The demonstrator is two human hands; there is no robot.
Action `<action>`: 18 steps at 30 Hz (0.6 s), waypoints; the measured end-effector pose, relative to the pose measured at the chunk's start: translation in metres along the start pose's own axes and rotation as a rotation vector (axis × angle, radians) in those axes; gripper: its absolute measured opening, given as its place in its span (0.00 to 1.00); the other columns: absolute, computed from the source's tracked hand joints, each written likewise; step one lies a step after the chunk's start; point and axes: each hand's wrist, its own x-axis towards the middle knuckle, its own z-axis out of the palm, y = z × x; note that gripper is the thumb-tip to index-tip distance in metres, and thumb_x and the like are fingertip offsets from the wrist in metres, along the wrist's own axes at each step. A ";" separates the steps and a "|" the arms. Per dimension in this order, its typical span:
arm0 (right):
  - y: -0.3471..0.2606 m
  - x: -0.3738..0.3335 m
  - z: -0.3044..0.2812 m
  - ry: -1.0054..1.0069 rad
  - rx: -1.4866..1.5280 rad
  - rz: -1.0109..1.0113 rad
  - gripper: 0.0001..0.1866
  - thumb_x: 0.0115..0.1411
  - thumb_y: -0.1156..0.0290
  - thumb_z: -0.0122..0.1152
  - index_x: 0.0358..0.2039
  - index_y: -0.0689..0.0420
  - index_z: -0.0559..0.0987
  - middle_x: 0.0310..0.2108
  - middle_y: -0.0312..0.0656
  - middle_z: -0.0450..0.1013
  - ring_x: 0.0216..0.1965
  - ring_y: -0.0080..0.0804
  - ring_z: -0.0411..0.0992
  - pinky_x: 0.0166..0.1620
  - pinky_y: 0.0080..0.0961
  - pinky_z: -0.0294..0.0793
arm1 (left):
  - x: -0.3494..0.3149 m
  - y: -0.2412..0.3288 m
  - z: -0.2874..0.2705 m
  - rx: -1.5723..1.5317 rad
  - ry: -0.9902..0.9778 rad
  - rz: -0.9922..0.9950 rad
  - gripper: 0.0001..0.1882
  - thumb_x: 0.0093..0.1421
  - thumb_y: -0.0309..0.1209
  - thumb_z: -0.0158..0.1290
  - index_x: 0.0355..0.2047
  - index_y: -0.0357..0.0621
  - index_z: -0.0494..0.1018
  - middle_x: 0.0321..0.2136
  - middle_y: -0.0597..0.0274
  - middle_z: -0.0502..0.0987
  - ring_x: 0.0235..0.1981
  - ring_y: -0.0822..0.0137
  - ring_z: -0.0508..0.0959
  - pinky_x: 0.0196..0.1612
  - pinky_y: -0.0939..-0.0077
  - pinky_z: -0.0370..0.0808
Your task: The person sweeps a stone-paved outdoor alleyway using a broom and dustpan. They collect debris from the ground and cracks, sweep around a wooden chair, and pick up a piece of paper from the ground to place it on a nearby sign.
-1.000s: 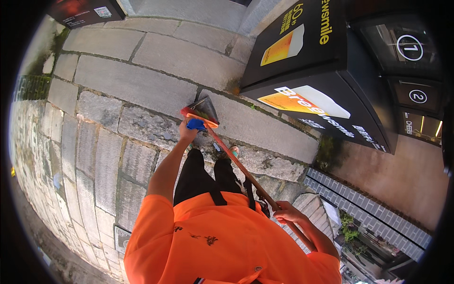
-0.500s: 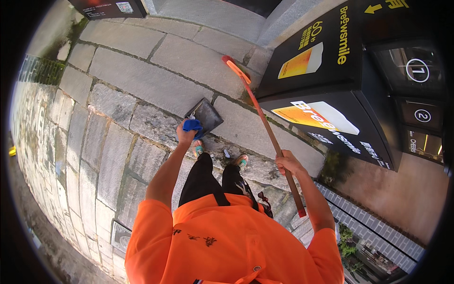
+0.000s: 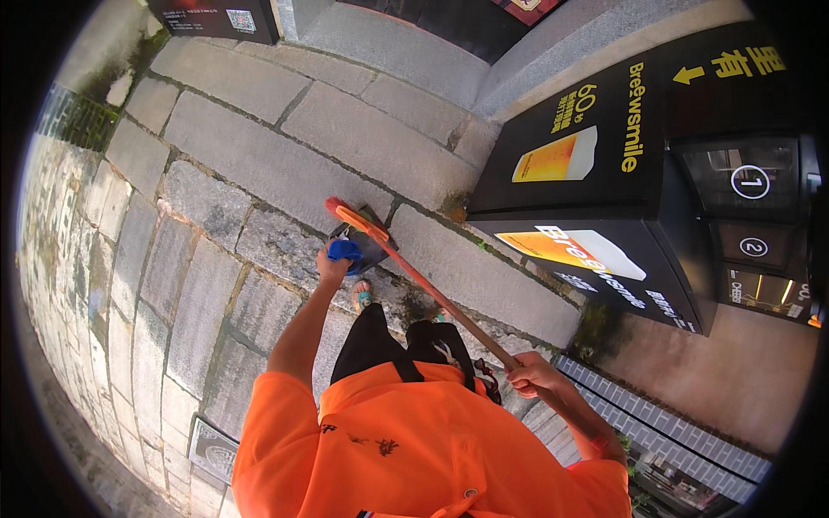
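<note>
Quick headcount: one person in a bright orange fabric shirt (image 3: 389,440), two bare hands, both busy. Left hand (image 3: 331,268) is closed round one bright blue, crumpled-looking bundle (image 3: 344,250) at the rear of one dark grey, flat dustpan (image 3: 374,253); can't tell if it's got the dustpan's handle too. Right hand (image 3: 532,376) is wrapped round the upper stick of one long broom with a reddish-brown pole and orange-red head (image 3: 421,280). The head overlaps the dustpan, just ahead of the feet; contact's unclear.

Edges: one big black box-shaped cabinet (image 3: 518,197), with two beer-glass pictures, stands well off to the right. Grey rectangular stone slabs (image 3: 250,142) stretch wide ahead and left, so there's decent swinging room.
</note>
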 end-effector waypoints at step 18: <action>-0.314 0.187 -0.057 0.253 0.119 -0.390 0.12 0.48 0.74 0.49 0.12 0.54 0.61 0.08 0.38 0.58 0.08 0.30 0.59 0.12 0.27 0.58 | 0.047 0.041 -0.128 -0.331 0.593 -0.468 0.19 0.29 0.16 0.58 0.27 0.40 0.72 0.26 0.62 0.74 0.27 0.66 0.74 0.35 0.71 0.71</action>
